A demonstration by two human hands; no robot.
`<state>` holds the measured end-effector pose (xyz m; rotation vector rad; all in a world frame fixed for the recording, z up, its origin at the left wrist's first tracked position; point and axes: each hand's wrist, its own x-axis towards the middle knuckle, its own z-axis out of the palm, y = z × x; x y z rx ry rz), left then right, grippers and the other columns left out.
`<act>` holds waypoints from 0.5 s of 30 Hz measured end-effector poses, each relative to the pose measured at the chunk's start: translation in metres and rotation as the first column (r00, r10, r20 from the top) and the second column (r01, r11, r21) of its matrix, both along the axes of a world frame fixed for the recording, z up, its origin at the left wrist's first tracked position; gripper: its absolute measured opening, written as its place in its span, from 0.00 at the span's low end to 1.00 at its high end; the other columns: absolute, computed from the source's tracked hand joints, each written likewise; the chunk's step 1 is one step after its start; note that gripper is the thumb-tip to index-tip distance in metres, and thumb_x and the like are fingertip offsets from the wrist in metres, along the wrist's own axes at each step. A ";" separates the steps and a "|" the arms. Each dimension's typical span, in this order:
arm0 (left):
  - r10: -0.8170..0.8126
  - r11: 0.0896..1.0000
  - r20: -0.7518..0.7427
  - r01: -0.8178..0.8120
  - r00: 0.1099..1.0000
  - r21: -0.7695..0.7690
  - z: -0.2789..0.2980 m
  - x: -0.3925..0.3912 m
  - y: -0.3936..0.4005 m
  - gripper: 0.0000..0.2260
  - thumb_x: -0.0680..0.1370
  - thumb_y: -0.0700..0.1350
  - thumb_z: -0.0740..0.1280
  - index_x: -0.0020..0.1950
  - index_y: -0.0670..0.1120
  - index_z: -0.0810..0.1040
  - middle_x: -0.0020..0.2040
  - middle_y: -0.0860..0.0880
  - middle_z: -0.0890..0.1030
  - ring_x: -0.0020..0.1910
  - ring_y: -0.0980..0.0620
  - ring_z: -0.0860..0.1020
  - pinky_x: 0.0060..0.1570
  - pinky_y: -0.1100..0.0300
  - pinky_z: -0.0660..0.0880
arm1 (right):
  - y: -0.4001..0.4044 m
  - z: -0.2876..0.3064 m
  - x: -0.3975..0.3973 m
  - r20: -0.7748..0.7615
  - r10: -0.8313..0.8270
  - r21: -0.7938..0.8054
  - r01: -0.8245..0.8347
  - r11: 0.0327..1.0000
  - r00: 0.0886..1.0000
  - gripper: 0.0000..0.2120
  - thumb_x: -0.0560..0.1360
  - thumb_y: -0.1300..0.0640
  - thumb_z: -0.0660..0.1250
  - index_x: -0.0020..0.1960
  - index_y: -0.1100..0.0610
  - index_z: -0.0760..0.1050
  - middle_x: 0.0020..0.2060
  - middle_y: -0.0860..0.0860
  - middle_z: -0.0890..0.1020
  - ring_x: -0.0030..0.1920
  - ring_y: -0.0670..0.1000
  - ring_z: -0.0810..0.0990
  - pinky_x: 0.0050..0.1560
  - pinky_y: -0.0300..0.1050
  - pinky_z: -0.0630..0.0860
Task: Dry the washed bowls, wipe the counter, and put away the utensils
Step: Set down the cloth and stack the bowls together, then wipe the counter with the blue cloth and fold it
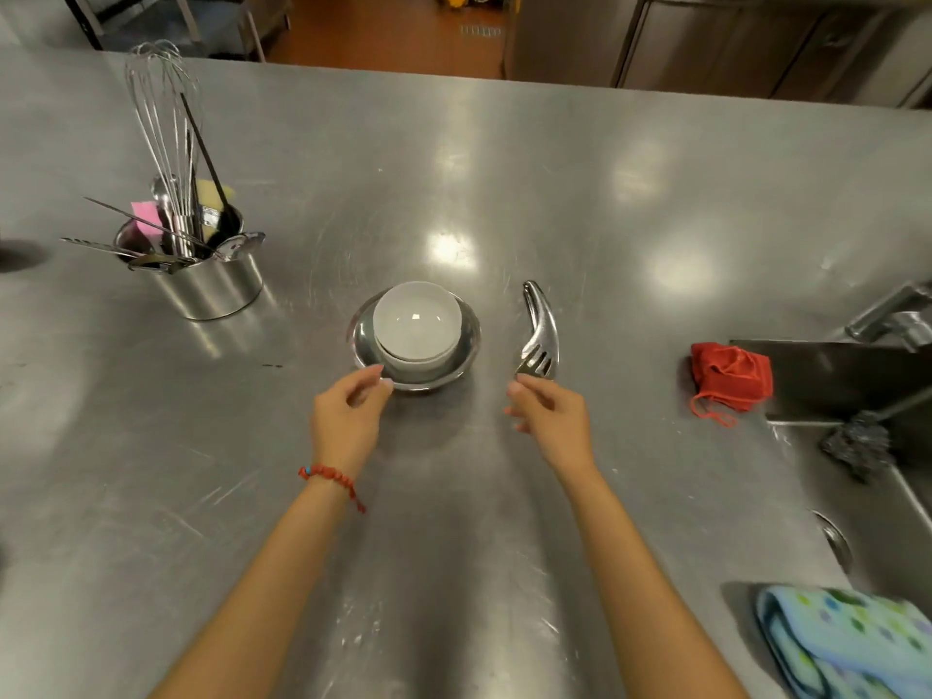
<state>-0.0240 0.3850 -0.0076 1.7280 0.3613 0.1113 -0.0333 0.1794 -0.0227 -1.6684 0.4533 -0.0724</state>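
Bowls: white bowl (416,320) nested in steel bowl (364,348), mid-counter (605,194). Left hand (347,421): fingers loosely curled, apart, fingertips at the steel rim. Right hand (549,421): fingertips pinching a slotted metal utensil (540,330) by its pronged end.

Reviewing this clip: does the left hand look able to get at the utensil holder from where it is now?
Probably yes. The left hand hovers by the stacked bowls, holding nothing, and only bare counter lies between it and the utensil holder. The leaning skewers might snag.
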 end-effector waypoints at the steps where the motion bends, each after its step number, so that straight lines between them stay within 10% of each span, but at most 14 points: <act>1: -0.032 0.999 -0.006 0.032 0.999 -0.016 0.003 -0.015 -0.010 0.11 0.73 0.37 0.68 0.56 0.40 0.79 0.47 0.45 0.80 0.44 0.54 0.78 0.56 0.47 0.76 | -0.009 0.002 -0.019 0.009 0.007 -0.018 -0.006 1.000 1.000 0.13 0.73 0.60 0.67 0.57 0.61 0.78 0.36 0.47 0.81 0.34 0.43 0.80 0.36 0.38 0.78; 4: -0.135 0.991 -0.028 0.135 0.990 -0.018 0.004 -0.057 -0.049 0.12 0.73 0.36 0.68 0.56 0.39 0.79 0.51 0.39 0.81 0.42 0.55 0.76 0.53 0.51 0.77 | -0.046 0.008 -0.077 -0.003 -0.014 -0.054 0.014 0.998 1.000 0.13 0.73 0.60 0.68 0.56 0.62 0.78 0.39 0.50 0.82 0.40 0.48 0.81 0.46 0.46 0.76; 7: -0.241 0.970 -0.057 0.241 0.969 0.007 -0.002 -0.097 -0.103 0.12 0.73 0.35 0.68 0.56 0.36 0.78 0.51 0.34 0.81 0.31 0.67 0.75 0.39 0.69 0.75 | -0.093 0.009 -0.134 0.013 -0.077 -0.119 0.078 0.990 0.997 0.12 0.72 0.62 0.69 0.56 0.63 0.78 0.44 0.52 0.82 0.38 0.35 0.79 0.46 0.32 0.75; 11: -0.360 0.932 -0.153 0.362 0.920 -0.017 -0.013 -0.148 -0.185 0.12 0.73 0.38 0.69 0.57 0.38 0.79 0.52 0.38 0.82 0.43 0.52 0.79 0.50 0.53 0.76 | -0.166 0.008 -0.197 0.019 -0.203 -0.197 0.203 0.959 0.979 0.11 0.72 0.61 0.70 0.54 0.60 0.80 0.43 0.51 0.82 0.36 0.31 0.77 0.40 0.21 0.70; 15: -0.431 0.901 -0.214 0.430 0.876 -0.054 -0.030 -0.183 -0.263 0.14 0.73 0.40 0.69 0.59 0.40 0.78 0.53 0.39 0.82 0.44 0.51 0.78 0.49 0.57 0.75 | -0.242 0.010 -0.236 -0.002 -0.272 -0.232 0.264 0.936 0.962 0.12 0.72 0.59 0.69 0.55 0.59 0.79 0.43 0.51 0.83 0.42 0.42 0.78 0.46 0.35 0.72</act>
